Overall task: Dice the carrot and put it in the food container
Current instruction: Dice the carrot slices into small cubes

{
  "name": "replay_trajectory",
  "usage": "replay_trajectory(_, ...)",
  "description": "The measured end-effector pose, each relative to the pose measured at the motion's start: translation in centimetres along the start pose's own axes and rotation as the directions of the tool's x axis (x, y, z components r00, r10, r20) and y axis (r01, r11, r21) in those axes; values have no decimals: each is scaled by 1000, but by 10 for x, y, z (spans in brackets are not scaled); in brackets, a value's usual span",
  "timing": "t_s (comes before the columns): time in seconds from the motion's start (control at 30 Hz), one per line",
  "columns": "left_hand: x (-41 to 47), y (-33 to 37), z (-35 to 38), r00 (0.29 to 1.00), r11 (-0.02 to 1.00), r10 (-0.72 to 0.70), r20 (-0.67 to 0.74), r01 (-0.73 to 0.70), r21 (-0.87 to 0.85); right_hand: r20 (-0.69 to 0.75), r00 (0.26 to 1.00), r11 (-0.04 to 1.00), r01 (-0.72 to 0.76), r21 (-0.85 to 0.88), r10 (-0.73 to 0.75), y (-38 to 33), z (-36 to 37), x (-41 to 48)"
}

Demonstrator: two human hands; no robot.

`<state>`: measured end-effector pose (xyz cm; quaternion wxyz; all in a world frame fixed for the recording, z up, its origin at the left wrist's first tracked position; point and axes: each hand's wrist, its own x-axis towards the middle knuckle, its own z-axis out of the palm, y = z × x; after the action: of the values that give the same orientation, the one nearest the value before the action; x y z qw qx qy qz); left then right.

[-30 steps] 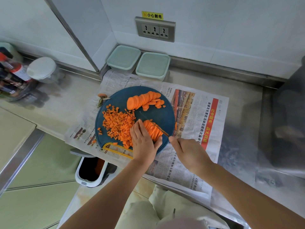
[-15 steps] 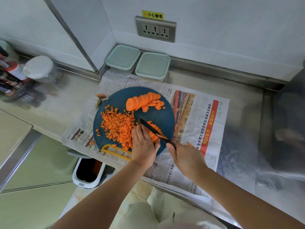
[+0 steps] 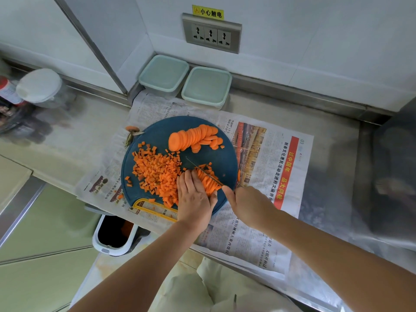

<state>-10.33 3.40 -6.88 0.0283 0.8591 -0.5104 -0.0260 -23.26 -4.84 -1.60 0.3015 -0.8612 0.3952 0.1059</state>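
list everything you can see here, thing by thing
cutting board: one, dark blue with a yellow handle, on the newspaper
diced carrot: one pile, orange, left part of the board
carrot slices: one row, orange, far side of the board
carrot strips: one bunch, orange, near side of the board
knife: one, thin blade, across the strips
carrot top: one, orange and green, on the newspaper left of the board
food containers: two, pale green lids, against the wall
newspaper: one, printed, spread on the steel counter
waste bin: one, white, below the counter edge
jar: one, white lid, far left
wall socket: one, grey, above the containers
left hand: one, pressing the carrot strips
right hand: one, gripping the knife
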Motion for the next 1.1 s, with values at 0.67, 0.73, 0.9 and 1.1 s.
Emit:
replay_trajectory(0.67,-11,-6,-19,999,996,-35,4,35,-81,-49,998,953,45,301,-32,-11,-11,-21)
replay_trajectory(0.73,-13,-6,-20,999,995,-54,1,54,-88,-47,998,965,55,258,-44,-14,-12,-24)
replay_trajectory(0.9,-12,-1,-18,996,994,-47,74,53,-92,-68,998,993,15,119,-7,-9,-2,-26)
replay_trajectory(1.1,-11,-2,-13,993,989,-56,106,69,-127,-51,998,991,-19,131,26,-9,8,-23)
